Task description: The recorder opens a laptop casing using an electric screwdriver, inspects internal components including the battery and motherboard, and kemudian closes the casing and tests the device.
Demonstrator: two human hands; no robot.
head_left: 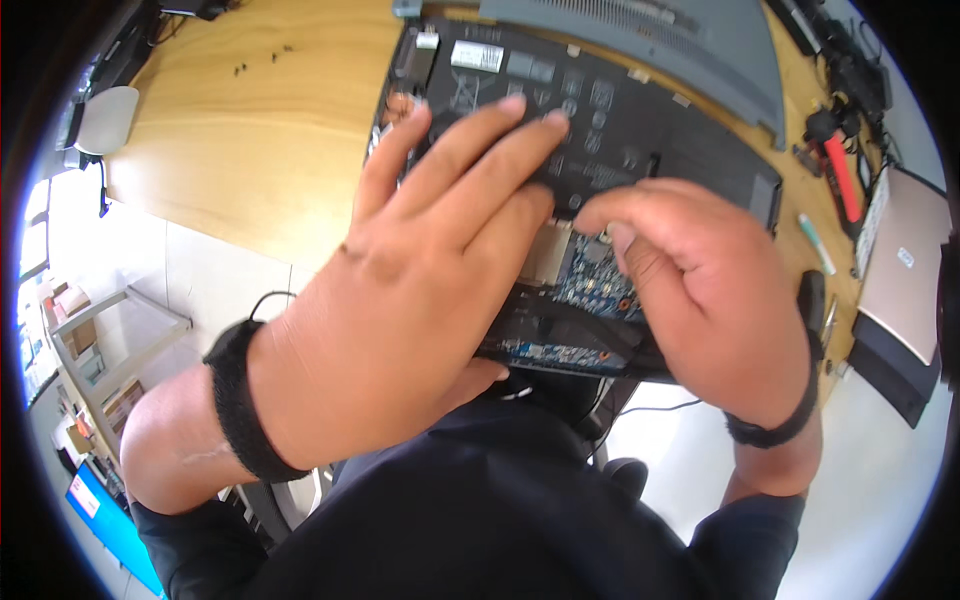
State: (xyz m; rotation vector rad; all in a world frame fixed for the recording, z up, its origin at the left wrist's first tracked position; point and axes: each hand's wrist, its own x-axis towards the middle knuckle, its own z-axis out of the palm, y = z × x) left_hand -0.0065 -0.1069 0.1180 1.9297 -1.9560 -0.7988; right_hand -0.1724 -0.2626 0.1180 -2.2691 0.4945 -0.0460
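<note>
A laptop with its inside exposed lies in front of me, its flat black battery [620,130] on the far side and a blue circuit board [600,278] on the near side. My left hand [420,240] is open, fingers spread across the left part of the battery, its thumb at the laptop's near edge. At the border between battery and board, my right hand [700,280] has its fingers curled, with index finger and thumb close together. Whatever is between those fingertips is hidden or too small to make out. Both wrists wear black bands.
A grey perforated laptop cover [690,45] lies beyond the laptop. Several tiny screws [275,57] are at the far left of the wooden table [230,170]. To the right are a red-handled tool [840,170], a pale green stick-shaped tool [817,243] and a rose-gold panel [905,265].
</note>
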